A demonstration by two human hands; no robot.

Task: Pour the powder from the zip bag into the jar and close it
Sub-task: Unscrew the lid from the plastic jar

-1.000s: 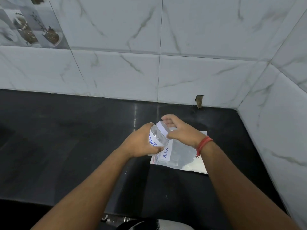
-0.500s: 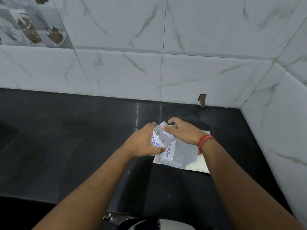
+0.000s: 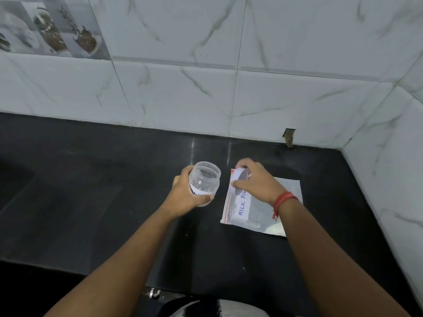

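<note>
Clear plastic jar (image 3: 204,181), round and thin-walled, mouth open and tilted toward the back wall, a white paper label with blue handwriting round its lower half. Gripped low on the body by the left hand (image 3: 185,197), fingers curled round the far side, thumb across the label at the front. White lid (image 3: 239,180), a shallow round cap seen edge-on, pinched between thumb and fingertips of the right hand (image 3: 256,181), off the jar and just to its right, above the near-left corner of the zip bag (image 3: 263,216). Red thread band (image 3: 283,200) round the right wrist, with a loose end hanging.

Flat transparent zip bag lying on the surface (image 3: 91,202), red seal strip along its left edge, a white label reading "MILK POW…" partly hidden by the right hand, white powder gathered in its near-right corner. Jar held to the left of the bag, apart from it; right hand and wrist hovering over it.

Glossy black stone surface, faintly reflective. Glossy white marble-look wall tiles (image 3: 274,88) with grey-green veins behind and to the right, a small chipped notch (image 3: 288,136) at the base of the back wall. Printed decorative tile (image 3: 45,26) at upper left.
</note>
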